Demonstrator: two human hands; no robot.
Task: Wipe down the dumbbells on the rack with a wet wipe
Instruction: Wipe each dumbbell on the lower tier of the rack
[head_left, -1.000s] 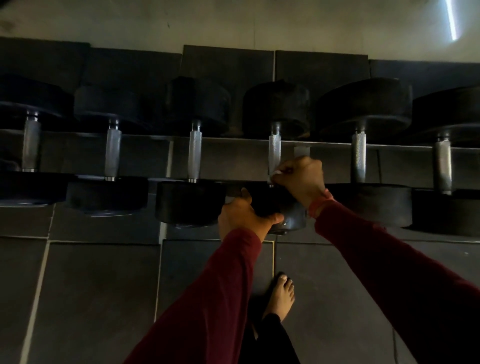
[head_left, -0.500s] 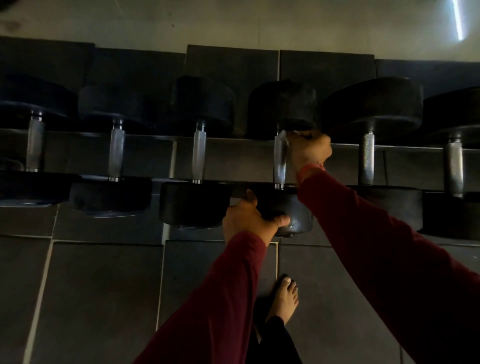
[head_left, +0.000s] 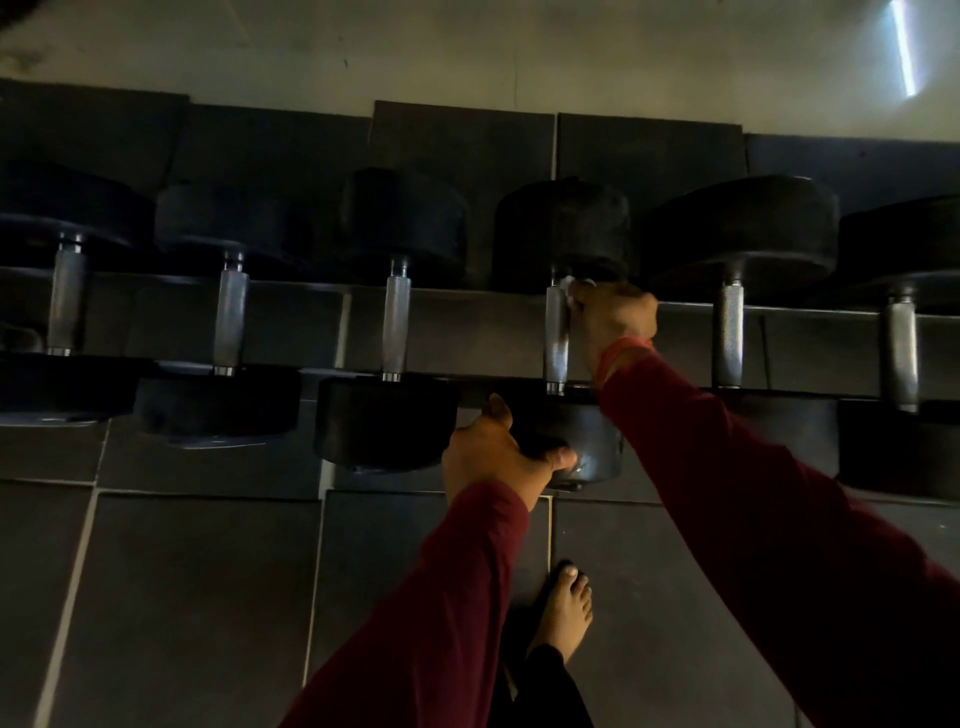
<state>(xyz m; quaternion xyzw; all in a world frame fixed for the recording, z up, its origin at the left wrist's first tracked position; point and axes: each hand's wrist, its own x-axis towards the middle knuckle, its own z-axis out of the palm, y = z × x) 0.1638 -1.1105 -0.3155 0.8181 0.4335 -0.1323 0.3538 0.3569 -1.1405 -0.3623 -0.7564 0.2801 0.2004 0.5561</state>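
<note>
Several black dumbbells with steel handles lie across a low rack (head_left: 467, 299). My right hand (head_left: 615, 317) holds a white wet wipe (head_left: 570, 288) against the far end of one dumbbell's handle (head_left: 556, 338), just under its far head (head_left: 563, 234). My left hand (head_left: 493, 452) grips the near head (head_left: 587, 447) of that same dumbbell, thumb over its front face. Most of the wipe is hidden inside my fist.
Neighbouring dumbbells sit close on both sides: one handle (head_left: 397, 327) to the left, a larger one (head_left: 730, 338) to the right. Dark floor tiles (head_left: 197, 597) lie below the rack. My bare foot (head_left: 566, 608) stands just under the held dumbbell. A pale wall is behind.
My right hand slid with the wipe along the handle from its near end to its far end. My left hand stayed on the near head.
</note>
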